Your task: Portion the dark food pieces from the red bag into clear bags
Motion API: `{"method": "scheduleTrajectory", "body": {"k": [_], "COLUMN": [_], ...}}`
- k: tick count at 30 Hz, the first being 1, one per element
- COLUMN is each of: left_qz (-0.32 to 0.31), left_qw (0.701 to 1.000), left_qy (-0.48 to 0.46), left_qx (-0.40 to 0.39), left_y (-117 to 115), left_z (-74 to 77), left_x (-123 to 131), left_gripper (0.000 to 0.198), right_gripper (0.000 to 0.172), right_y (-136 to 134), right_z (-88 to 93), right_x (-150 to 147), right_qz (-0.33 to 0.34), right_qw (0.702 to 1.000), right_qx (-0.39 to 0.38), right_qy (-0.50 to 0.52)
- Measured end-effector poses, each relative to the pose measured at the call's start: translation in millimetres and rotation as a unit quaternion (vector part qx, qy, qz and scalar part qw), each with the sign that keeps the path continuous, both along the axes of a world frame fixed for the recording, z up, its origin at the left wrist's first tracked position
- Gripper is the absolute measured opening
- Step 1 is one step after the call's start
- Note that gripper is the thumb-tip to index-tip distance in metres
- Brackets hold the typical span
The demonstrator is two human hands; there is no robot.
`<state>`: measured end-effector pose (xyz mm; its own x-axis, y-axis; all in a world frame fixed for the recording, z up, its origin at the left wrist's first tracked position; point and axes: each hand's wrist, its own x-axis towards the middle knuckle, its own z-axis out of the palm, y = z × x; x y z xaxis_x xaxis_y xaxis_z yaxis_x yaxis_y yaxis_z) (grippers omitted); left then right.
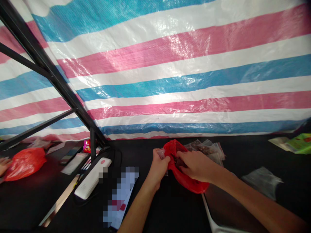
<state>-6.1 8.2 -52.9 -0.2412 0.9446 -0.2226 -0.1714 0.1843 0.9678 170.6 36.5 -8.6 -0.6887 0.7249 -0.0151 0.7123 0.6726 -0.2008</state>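
The red bag (191,185) slants lengthwise, upper left to lower right; left grip (160,163) pinches a clear packet (160,152); right grip (181,159), unclear.

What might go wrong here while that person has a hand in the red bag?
The red bag looks soft, so if the left hand lost its hold near the rim, the mouth might sag around the right hand and spill something.
The clear packets lie just behind the bag, so a bump could shift them.
The flat device lies beside the left forearm, which might nudge it.
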Motion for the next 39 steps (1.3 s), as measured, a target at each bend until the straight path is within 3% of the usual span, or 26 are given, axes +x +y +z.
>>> {"method": "scheduleTrajectory", "body": {"k": [3,6,10,15,21,28,32,36,39], "left_qz": [-0.016,-0.012,0.039,-0.010,-0.101,-0.112,-0.109,-0.114,-0.123], "left_qw": [1.000,0.993,0.934,0.884,0.875,0.894,0.890,0.879,0.878], "left_qy": [0.007,0.107,0.324,0.441,0.433,0.395,0.395,0.408,0.407], "left_qx": [-0.005,0.049,0.148,0.151,0.193,0.179,0.200,0.216,0.221], "left_y": [-1,-2,-5,-9,-14,-12,-8,-8,-9], "left_z": [5.3,10.7,15.3,20.2,18.9,11.6,9.3,8.2,9.4], "left_x": [-4,-10,-18,-18,-10,-6,-7,-8,-7], "left_gripper": [0.037,0.036,0.032,0.032,0.032,0.028,0.024,0.030,0.019], "right_gripper": [0.013,0.013,0.018,0.027,0.022,0.035,0.043,0.033,0.019], "right_y": [1,4,8,5,-3,-2,-1,1,2], "right_z": [3.1,9.9,22.5,36.6,33.1,26.9,27.5,24.9,23.4], "right_x": [1,6,15,15,7,4,4,6,6], "right_qz": [-0.001,-0.014,-0.033,-0.021,0.047,0.110,0.132,0.095,0.099], "right_qw": [1.000,0.999,0.995,0.986,0.982,0.973,0.970,0.978,0.978], "right_qx": [-0.017,-0.022,-0.028,-0.031,0.003,0.029,0.026,0.023,0.015], "right_qy": [0.013,0.037,0.089,0.162,0.181,0.201,0.202,0.183,0.185]}}
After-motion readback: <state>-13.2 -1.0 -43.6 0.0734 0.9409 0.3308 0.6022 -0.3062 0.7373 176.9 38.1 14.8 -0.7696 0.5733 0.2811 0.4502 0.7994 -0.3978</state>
